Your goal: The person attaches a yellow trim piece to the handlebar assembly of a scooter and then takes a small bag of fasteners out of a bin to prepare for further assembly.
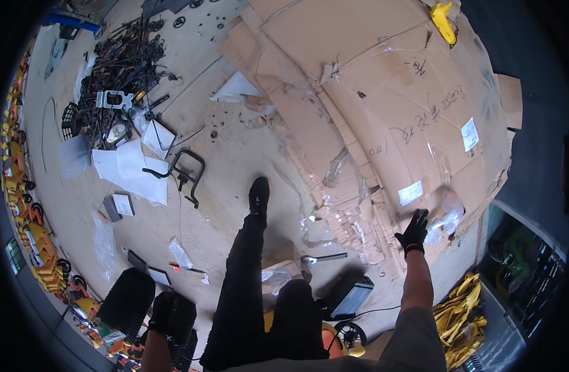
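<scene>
My right hand (413,232), in a black glove, reaches over the stacked flat cardboard (365,118). Its fingers are spread and nothing is in them. Just right of the fingertips lies a crumpled clear plastic bag (446,217). At the lower left, my left hand (163,309), also gloved in black, is against black ridged pieces (128,302) that look like rubber. Dark glove on dark material hides its fingers, so I cannot make out whether it grips one.
A heap of dark metal parts (120,68) lies at the far left, with white sheets (132,170) and a black bent-tube frame (188,177) nearer. Yellow pieces (461,325) are piled at lower right. A black box (349,297) with a cable stands by my leg.
</scene>
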`<act>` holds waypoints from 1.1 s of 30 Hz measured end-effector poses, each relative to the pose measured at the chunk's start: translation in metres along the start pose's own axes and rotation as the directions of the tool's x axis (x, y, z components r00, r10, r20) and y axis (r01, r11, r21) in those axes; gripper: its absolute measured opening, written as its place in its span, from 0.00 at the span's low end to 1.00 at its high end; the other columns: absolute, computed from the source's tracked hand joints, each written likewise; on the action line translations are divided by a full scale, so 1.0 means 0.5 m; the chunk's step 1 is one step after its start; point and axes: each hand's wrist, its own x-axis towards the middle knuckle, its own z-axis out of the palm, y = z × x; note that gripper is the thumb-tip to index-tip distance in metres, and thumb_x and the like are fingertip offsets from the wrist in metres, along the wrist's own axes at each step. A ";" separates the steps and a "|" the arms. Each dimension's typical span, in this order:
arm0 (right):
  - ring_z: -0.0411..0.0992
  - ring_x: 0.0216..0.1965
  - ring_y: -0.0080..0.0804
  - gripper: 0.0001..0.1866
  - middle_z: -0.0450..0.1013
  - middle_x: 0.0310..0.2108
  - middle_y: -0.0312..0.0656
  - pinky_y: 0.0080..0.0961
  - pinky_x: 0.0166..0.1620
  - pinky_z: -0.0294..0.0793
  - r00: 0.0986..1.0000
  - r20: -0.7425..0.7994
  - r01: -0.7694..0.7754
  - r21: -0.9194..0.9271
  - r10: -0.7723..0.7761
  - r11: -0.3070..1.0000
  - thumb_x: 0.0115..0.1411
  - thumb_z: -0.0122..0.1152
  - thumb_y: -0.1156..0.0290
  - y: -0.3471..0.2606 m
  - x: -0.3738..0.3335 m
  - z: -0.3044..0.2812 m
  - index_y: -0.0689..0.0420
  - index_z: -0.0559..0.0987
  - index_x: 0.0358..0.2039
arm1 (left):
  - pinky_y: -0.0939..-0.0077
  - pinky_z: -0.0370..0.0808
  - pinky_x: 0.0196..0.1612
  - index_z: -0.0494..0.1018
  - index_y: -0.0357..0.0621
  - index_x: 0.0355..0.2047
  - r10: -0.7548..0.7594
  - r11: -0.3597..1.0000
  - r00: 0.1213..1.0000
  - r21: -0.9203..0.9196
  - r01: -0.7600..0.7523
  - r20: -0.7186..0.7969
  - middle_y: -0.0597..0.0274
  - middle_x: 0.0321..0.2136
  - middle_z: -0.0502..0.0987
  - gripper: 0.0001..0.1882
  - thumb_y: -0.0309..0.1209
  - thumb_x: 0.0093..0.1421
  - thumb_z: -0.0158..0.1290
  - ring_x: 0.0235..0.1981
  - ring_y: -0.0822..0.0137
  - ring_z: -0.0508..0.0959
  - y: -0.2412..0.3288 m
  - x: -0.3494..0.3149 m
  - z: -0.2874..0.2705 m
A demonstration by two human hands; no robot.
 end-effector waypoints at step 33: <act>0.75 0.27 0.53 0.24 0.73 0.20 0.57 0.44 0.33 0.75 0.976 0.159 -0.216 0.710 0.146 0.670 0.48 0.63 0.53 0.007 0.067 -0.228 0.65 0.76 0.28 | 0.57 0.72 0.30 0.66 0.43 0.30 0.656 0.738 0.649 0.147 -0.659 -0.386 0.51 0.23 0.73 0.06 0.29 0.52 0.49 0.28 0.51 0.76 0.955 1.036 -0.814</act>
